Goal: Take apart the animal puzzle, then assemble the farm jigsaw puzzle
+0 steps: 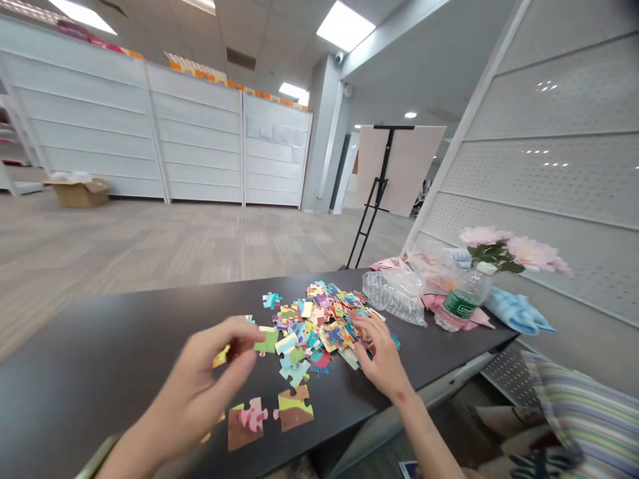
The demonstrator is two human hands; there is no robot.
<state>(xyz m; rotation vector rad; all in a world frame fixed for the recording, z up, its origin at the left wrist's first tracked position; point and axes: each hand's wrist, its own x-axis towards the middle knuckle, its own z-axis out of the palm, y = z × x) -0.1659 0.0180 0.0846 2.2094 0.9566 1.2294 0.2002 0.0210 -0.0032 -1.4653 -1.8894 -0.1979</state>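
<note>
The left hand [194, 386] is hovering over the dark table [114, 332], its fingers curling toward the thumb near a green puzzle piece [269, 341]; whether it is gripping anything, I cannot tell; the right hand [383, 359] is reaching onto the right side of the puzzle pile [319, 318], its fingers spreading loosely; a pink-and-brown piece [244, 426] and a brown-and-green piece [295, 411] are lying nearer; a bottle [460, 305] is standing farther right, beside bubble wrap [394, 296].
</note>
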